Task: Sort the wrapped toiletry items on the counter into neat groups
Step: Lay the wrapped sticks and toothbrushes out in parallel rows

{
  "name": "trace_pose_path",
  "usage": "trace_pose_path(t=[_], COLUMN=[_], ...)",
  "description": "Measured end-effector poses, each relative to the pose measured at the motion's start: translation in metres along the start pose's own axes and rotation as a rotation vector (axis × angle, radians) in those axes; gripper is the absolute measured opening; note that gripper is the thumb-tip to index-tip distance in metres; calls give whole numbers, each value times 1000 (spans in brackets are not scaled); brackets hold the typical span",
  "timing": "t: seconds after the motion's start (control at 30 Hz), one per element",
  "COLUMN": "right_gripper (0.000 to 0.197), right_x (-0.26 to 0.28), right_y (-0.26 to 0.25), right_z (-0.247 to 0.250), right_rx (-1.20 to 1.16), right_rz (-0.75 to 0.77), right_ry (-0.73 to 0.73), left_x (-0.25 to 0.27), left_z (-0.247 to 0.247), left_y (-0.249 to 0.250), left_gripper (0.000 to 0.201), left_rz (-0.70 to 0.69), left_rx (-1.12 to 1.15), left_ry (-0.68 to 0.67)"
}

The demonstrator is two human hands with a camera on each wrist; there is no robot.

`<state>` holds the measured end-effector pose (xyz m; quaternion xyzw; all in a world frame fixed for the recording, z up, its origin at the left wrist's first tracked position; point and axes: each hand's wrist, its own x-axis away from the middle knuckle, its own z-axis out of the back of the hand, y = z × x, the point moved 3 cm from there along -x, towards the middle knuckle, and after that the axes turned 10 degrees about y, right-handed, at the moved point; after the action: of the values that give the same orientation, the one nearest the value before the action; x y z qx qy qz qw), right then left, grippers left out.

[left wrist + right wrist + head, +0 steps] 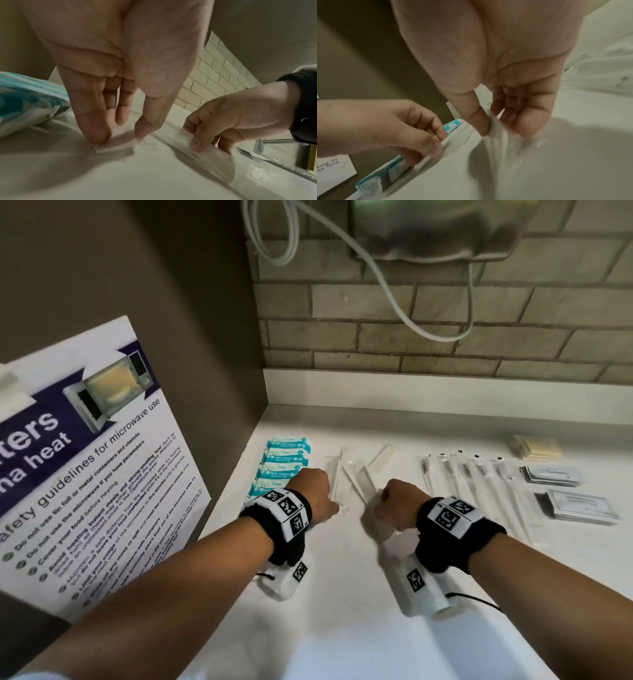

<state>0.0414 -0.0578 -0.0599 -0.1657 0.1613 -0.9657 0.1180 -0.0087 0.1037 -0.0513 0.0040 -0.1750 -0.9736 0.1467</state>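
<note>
Several clear-wrapped white items lie loose mid-counter. My left hand [334, 509] pinches the near end of a long thin wrapped stick [336, 474]; in the left wrist view its thumb and fingers [120, 136] close on the crinkled wrapper [118, 145]. My right hand [378, 509] pinches the near end of a flat wrapped strip [364, 484]. Seen from the right wrist, the thumb and fingers [500, 132] squeeze that blurred wrapper [498, 148]. A column of teal wipe packets [284, 463] lies left of my left hand.
To the right lie a row of wrapped sticks with black tips [479, 474], two stacks of grey-white sachets [551, 474] [579, 505] and a beige stack [534, 446]. A brown side panel with a microwave poster [85, 474] bounds the left; a brick wall stands behind.
</note>
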Motion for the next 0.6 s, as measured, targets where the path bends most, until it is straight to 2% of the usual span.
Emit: trace_pose_path(t=[0.17,0.37,0.5,0.6], right_gripper=[22,26,28,28], right_x=[-5,-9,-12,-12], right_y=[2,-1,1,2], right_z=[13,18,16,19], right_rx=[-74,-123,-178,-187], right_rz=[3,-1,-29,-26], right_ry=[145,222,251,297], left_x=[-3,-5,-12,-17], left_z=[2,-1,8,8], left_y=[-2,-6,-4,-10], left_gripper=[23,27,30,32], left_rz=[-5,-7,3,28], left_rx=[27,53,131,153], left_ry=[8,21,97,99])
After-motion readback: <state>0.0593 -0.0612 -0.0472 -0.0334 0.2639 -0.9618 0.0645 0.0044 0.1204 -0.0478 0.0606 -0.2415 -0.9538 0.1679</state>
